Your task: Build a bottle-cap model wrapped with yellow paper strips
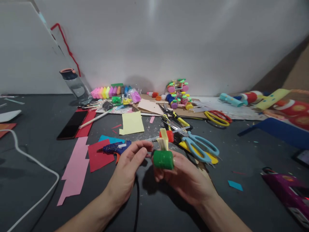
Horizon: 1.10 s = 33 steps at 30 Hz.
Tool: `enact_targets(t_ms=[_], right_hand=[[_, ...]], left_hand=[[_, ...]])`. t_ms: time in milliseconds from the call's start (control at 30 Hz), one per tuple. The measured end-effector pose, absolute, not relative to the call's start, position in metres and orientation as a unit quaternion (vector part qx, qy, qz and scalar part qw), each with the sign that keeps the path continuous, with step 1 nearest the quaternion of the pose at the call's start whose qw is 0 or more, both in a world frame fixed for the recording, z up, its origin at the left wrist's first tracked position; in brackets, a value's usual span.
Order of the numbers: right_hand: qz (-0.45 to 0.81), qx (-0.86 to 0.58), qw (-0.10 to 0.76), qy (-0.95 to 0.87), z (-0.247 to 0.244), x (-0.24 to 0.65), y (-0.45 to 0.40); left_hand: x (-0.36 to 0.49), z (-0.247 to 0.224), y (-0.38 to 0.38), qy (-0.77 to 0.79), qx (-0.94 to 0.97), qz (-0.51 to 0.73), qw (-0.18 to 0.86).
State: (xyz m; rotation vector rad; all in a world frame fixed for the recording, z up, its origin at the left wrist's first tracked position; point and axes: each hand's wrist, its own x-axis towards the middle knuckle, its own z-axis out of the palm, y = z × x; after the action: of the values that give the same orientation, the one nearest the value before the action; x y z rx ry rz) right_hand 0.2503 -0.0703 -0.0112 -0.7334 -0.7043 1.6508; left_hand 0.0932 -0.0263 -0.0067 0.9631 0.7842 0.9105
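In my right hand (185, 177) is a small craft piece (163, 159) with a green cylinder at its near end. Pale sticks and a yellow strip rise behind the cylinder, and a red part (170, 136) shows just beyond them. My left hand (135, 161) is curled close to the cylinder's left side, thumb and fingers near each other; whether anything small sits between them is hidden. Beside the left hand lies a blue glue gun (114, 147) on red paper (100, 158). Light-blue-handled scissors (199, 146) rest beyond my right hand.
Pink paper (76, 170), a phone (72, 125) and a water bottle (76, 87) are at left. A white cable (48, 167) curves across the table. Yellow paper (132, 122), pliers (176, 117), and red-and-yellow scissors (218, 118) lie farther back. A purple device (287, 193) stands at right.
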Motion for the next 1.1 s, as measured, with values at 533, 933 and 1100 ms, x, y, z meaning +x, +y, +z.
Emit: enact_targets(t_ms=[533,933,1100], right_hand=[[0.796,-0.216,0.526,-0.208,-0.013,0.237,-0.078],[0.817,-0.194,0.503,-0.203,-0.018,0.231,-0.083],[0.817,-0.227,0.501,-0.171,-0.024,0.233,-0.079]], left_hand=[[0.096,-0.011,-0.019,0.265,0.338,0.469,0.772],[0.094,-0.006,-0.020,0.183,0.188,0.352,0.898],[0.094,-0.005,-0.018,0.202,0.203,0.366,0.885]])
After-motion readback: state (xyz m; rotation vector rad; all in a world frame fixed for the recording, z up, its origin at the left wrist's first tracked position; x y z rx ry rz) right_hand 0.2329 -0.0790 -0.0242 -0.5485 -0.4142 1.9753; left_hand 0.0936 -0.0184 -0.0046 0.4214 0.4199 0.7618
